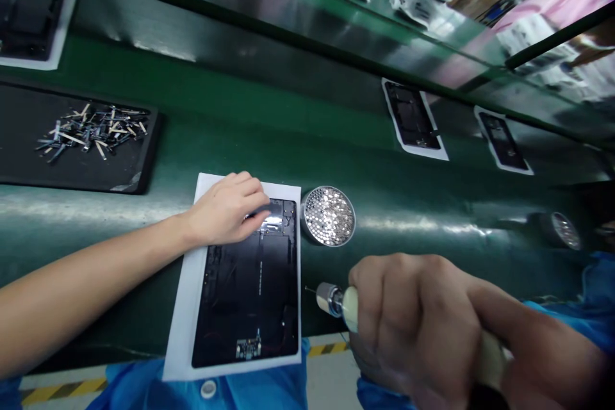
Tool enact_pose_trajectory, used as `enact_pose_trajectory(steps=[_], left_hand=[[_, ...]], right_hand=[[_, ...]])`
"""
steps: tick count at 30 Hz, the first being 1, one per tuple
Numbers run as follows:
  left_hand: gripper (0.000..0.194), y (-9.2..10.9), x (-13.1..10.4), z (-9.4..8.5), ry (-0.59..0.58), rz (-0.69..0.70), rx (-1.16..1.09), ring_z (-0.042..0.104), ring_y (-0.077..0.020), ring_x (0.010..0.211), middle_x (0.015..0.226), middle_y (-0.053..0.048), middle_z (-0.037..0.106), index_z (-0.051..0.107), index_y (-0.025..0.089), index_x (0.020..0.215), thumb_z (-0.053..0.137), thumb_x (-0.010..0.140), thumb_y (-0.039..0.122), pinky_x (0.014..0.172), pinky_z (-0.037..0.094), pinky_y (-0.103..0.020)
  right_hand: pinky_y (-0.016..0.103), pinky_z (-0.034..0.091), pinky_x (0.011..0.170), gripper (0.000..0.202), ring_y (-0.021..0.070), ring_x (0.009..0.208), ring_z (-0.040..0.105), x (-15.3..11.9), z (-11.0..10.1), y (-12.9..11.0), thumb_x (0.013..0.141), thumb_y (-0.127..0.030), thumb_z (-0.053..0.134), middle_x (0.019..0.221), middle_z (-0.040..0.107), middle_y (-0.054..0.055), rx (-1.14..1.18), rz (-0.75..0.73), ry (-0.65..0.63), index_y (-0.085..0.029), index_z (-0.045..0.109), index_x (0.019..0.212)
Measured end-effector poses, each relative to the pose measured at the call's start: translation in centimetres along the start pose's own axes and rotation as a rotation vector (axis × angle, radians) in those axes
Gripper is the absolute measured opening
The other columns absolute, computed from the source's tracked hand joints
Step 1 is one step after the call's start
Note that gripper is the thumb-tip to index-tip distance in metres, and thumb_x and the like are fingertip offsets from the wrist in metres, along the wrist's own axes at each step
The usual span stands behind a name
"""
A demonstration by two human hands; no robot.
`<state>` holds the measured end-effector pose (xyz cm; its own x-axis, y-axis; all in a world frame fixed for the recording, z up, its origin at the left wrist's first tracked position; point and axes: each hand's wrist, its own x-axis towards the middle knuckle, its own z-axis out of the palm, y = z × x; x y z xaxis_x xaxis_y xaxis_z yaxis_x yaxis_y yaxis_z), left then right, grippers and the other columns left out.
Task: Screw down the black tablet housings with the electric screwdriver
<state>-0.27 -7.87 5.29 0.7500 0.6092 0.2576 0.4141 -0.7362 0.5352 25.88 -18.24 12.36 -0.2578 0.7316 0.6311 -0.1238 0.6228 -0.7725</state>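
A black tablet-like housing (247, 295) with a small circuit board near its lower edge lies on a white sheet (180, 333). Over its top left part rests my left hand (230, 208), fingers bent and thumb apart, near a shiny silvery patch (275, 218); whether the fingertips hold anything is hidden. My right hand (418, 320) is wrapped round a pale-handled electric screwdriver (350, 309), its thin tip pointing left, just right of the housing. Beside the sheet's upper right corner sits a round dish of small silvery screws (330, 216).
At left, a black tray (24, 141) carries a pile of small flex strips (93, 131). More housings lie on sheets at upper left (29, 13) and right (410, 115), (502, 141). A raised shelf runs behind the bench. Another person's blue sleeve (598, 282) shows at far right.
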Motion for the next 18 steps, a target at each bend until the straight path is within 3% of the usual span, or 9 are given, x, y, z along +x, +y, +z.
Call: enact_pose_trajectory(steps=[4,8,14,18], left_hand=[[0.024,2.7,-0.7,0.5,-0.111,0.116,-0.241,0.064,-0.0234,0.093,0.099,-0.006,0.071,0.070,0.022,0.106,0.066,0.093,0.042,0.084,0.051,-0.037],[0.032,4.9,-1.6,1.7,-0.108,0.074,-0.387,0.066,-0.0219,0.086,0.092,-0.006,0.072,0.070,0.019,0.110,0.071,0.091,0.045,0.080,0.051,-0.036],[0.021,5.4,-1.7,2.7,-0.034,0.108,-0.445,0.065,-0.0178,0.079,0.084,-0.006,0.073,0.073,0.016,0.098,0.061,0.100,0.033,0.077,0.049,-0.032],[0.022,5.4,-1.5,3.2,-0.039,0.165,-0.374,0.067,-0.0163,0.081,0.087,-0.005,0.076,0.075,0.018,0.091,0.060,0.101,0.030,0.079,0.049,-0.029]], right_hand=[[0.023,0.052,0.037,0.038,0.0115,0.035,0.056,2.0,0.9,0.4,0.091,-0.062,0.061,0.062,0.068,-0.005,0.111,0.050,-0.031,-0.037,0.066,0.120],[0.027,0.058,0.043,0.038,0.0114,0.041,0.060,2.2,2.2,0.5,0.095,-0.056,0.057,0.077,0.071,-0.001,0.116,0.097,0.075,-0.033,0.063,0.125],[0.030,0.059,0.052,0.043,0.0117,0.048,0.063,2.7,3.7,1.2,0.094,-0.050,0.061,0.085,0.071,0.002,0.261,-0.012,0.089,-0.022,0.065,0.126],[0.028,0.052,0.039,0.042,0.0133,0.044,0.059,2.0,4.1,1.2,0.095,-0.054,0.060,0.078,0.069,0.002,0.262,0.040,0.130,-0.025,0.067,0.124]])
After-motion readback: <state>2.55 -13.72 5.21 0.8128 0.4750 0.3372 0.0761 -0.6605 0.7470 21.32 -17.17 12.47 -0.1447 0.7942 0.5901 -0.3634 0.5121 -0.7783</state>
